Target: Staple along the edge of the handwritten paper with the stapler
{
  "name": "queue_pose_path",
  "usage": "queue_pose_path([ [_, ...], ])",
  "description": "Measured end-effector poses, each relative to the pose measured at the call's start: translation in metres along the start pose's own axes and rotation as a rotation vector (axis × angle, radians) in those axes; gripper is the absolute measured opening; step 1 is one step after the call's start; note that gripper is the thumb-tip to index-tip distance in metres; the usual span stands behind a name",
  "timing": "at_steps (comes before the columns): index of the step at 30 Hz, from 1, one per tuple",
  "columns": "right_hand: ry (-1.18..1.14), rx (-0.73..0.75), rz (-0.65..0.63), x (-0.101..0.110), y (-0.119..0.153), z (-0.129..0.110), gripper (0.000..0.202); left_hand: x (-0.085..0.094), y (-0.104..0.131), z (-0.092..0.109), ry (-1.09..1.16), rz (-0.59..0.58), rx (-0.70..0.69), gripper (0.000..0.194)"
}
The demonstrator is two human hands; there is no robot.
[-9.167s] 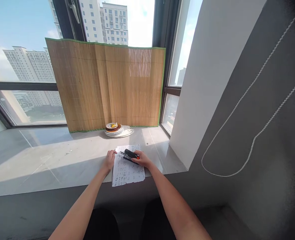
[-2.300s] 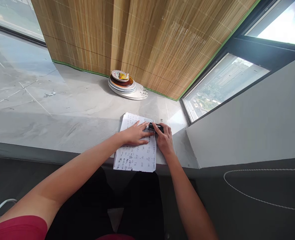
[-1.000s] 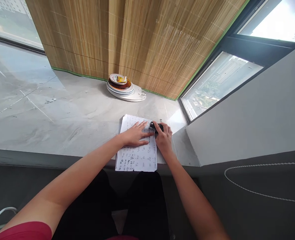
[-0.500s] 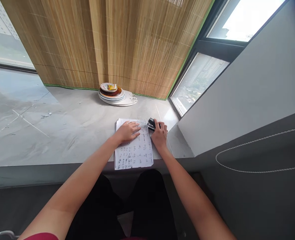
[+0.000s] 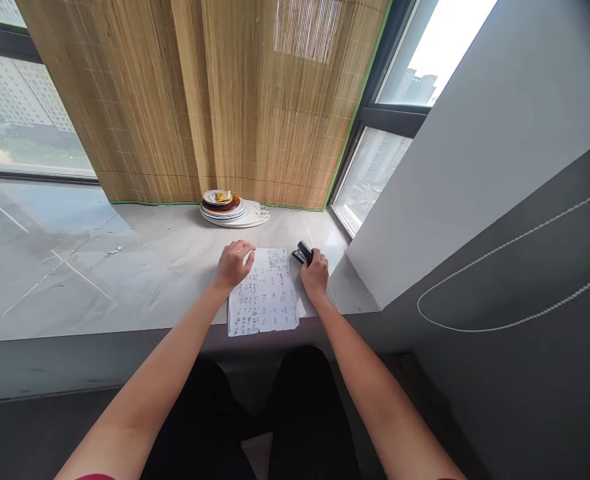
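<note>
A handwritten sheet of paper (image 5: 269,293) lies on the pale marble-like sill, its near edge reaching past the sill's front. My left hand (image 5: 233,263) is at the paper's upper left corner, fingers curled and closed on it; the pinch itself is partly hidden. Just right of the sheet, my right hand (image 5: 315,272) grips a black stapler (image 5: 303,252). The stapler's front end points up and left, and its jaws are apart. A printed or densely written patch (image 5: 277,258) shows at the paper's top right.
A stack of plates (image 5: 225,210) with a small yellow packet (image 5: 223,197) on top stands behind the paper. A bamboo blind (image 5: 215,100) hangs at the back. White wall (image 5: 455,153) and a bead cord (image 5: 425,310) are on the right. Small scraps (image 5: 113,251) lie left.
My left hand has gone from lying flat on the paper to its upper left corner, fingers curling. The stapler has come off the paper's right edge and sits beside it. The view has shifted.
</note>
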State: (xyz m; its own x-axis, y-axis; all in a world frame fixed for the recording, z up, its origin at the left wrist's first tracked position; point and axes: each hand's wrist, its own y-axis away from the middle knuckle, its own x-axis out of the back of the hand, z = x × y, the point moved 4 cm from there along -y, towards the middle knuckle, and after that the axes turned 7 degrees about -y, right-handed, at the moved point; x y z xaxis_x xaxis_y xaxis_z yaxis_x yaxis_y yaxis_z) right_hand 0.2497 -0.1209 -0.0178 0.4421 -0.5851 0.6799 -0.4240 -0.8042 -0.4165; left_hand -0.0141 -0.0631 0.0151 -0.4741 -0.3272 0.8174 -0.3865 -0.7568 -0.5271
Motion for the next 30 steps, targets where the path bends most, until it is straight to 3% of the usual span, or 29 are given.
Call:
queue_pose_path([
  [2,-0.037,-0.025,-0.016,0.001,-0.002,0.003,0.039,0.016,0.010,-0.025,-0.056,0.005,0.182,0.035],
  [6,-0.063,0.019,-0.003,0.010,0.003,0.000,0.035,0.042,0.047,-0.086,-0.255,-0.116,0.447,0.039],
  [10,-0.171,0.155,0.043,0.017,0.025,-0.029,0.033,0.050,0.086,-0.131,-0.424,-0.299,0.631,0.058],
  [12,-0.265,0.148,0.007,0.011,0.041,-0.052,0.034,0.046,0.094,-0.138,-0.437,-0.364,0.637,0.063],
  [15,-0.352,0.102,-0.113,-0.009,0.060,-0.088,0.034,0.045,0.094,-0.135,-0.454,-0.364,0.645,0.064],
  [18,-0.332,0.041,-0.177,-0.023,0.068,-0.102,0.031,0.048,0.092,-0.129,-0.456,-0.360,0.647,0.064],
  [21,-0.332,0.032,-0.187,-0.021,0.071,-0.086,0.028,0.050,0.092,-0.128,-0.468,-0.362,0.654,0.062],
  [26,-0.329,0.013,-0.117,0.009,0.076,-0.028,0.028,0.046,0.093,-0.132,-0.501,-0.346,0.647,0.061],
  [30,-0.372,-0.047,-0.111,0.030,0.053,0.008,0.039,0.045,0.091,-0.133,-0.506,-0.329,0.642,0.059],
])
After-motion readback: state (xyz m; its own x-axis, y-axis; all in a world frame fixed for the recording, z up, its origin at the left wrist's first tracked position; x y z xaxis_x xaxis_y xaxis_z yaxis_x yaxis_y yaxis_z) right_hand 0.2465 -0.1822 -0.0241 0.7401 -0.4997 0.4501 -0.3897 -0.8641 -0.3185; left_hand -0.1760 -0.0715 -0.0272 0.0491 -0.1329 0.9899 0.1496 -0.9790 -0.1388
